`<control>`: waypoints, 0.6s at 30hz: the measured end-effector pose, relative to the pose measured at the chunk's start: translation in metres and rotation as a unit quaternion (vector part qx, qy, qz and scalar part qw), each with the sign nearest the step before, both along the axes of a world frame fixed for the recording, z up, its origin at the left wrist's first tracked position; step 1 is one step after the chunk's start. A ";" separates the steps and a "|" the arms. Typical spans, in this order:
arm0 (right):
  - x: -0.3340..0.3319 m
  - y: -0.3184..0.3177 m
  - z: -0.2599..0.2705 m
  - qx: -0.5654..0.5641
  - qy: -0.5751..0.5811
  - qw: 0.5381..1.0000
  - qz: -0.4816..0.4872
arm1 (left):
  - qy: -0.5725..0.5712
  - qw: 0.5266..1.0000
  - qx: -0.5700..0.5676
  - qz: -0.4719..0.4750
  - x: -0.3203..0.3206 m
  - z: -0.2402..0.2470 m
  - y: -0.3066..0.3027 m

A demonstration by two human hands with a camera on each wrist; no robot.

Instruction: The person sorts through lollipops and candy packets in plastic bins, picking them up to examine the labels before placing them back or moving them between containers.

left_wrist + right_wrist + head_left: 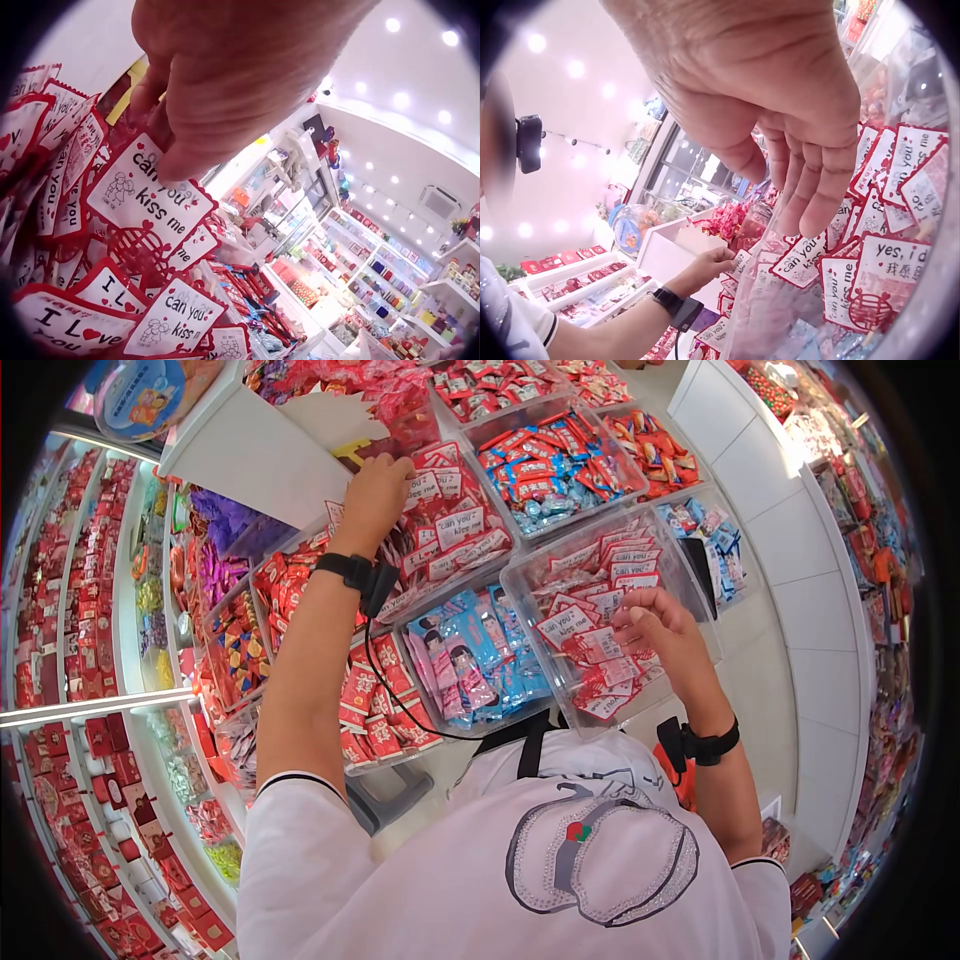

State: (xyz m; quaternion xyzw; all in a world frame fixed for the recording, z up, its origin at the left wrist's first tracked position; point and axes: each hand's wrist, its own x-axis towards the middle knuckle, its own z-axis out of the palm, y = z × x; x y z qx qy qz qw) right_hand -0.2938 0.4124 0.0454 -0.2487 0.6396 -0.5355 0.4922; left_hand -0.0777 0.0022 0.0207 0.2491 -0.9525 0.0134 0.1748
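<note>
Far bin (440, 596), clear plastic. Near bin (530, 640), likewise. Left hand (378, 498), nearer to far bin: grip pinched on packet's upper edge. Right hand (660, 630), above near bin: grip loosely bent, unladen. Packet (150, 199): squarish, tilted, below left thumb.

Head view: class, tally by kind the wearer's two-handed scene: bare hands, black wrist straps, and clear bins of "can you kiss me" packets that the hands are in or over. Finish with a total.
Hands: 2, left hand and right hand
Black wrist straps: 2, left strap and right strap
Clear bins: 2, left bin and right bin
Total: 6
</note>
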 end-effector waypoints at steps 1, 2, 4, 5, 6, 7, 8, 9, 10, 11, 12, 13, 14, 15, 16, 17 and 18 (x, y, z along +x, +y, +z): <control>0.000 0.000 -0.001 0.001 0.001 1.000 0.001 | -0.002 1.000 -0.005 0.000 -0.001 -0.001 -0.001; -0.001 0.000 -0.002 0.000 0.002 1.000 0.002 | -0.009 1.000 -0.005 -0.002 -0.002 -0.004 -0.002; -0.002 0.002 -0.003 0.000 0.001 1.000 0.004 | -0.024 1.000 -0.004 -0.009 -0.002 -0.008 -0.004; 0.000 0.004 -0.003 -0.002 0.003 1.000 0.005 | -0.024 1.000 -0.011 -0.009 -0.002 -0.010 -0.005; 0.000 0.003 -0.002 -0.002 0.006 1.000 0.005 | -0.024 1.000 -0.015 -0.011 -0.002 -0.012 -0.006; -0.001 0.004 -0.001 0.002 0.009 1.000 0.002 | -0.022 1.000 -0.016 -0.016 -0.004 -0.016 -0.005; -0.004 0.004 -0.001 0.000 0.015 1.000 0.002 | -0.027 1.000 -0.005 -0.013 -0.003 -0.016 -0.007; -0.008 0.005 -0.002 0.004 0.019 1.000 0.001 | -0.037 0.999 0.001 -0.026 -0.001 -0.020 -0.014; -0.012 0.007 -0.004 0.008 0.023 1.000 -0.002 | -0.044 0.998 0.032 -0.009 -0.003 -0.014 -0.012; -0.017 0.009 -0.003 0.008 0.040 0.999 -0.010 | -0.014 0.999 0.035 -0.019 -0.003 -0.004 -0.003; -0.022 0.010 0.000 0.006 0.057 0.998 -0.017 | 0.014 0.999 0.035 -0.034 -0.004 0.003 0.000; -0.029 0.012 0.002 0.000 0.076 0.997 -0.021 | 0.034 0.996 0.076 -0.030 -0.009 0.014 0.012; -0.036 0.014 0.005 0.002 0.087 0.996 -0.028 | 0.054 0.992 0.115 -0.024 -0.012 0.028 0.024; -0.042 0.015 0.006 0.001 0.098 0.995 -0.033 | 0.073 0.986 0.152 -0.017 -0.011 0.041 0.035; -0.047 0.016 0.008 0.000 0.108 0.993 -0.036 | 0.085 0.980 0.178 -0.024 -0.012 0.053 0.050; -0.052 0.016 0.008 -0.002 0.112 0.993 -0.038 | 0.098 0.974 0.203 -0.031 -0.016 0.064 0.069; -0.057 0.016 0.009 -0.004 0.116 0.992 -0.040 | 0.109 0.967 0.228 -0.038 -0.020 0.070 0.089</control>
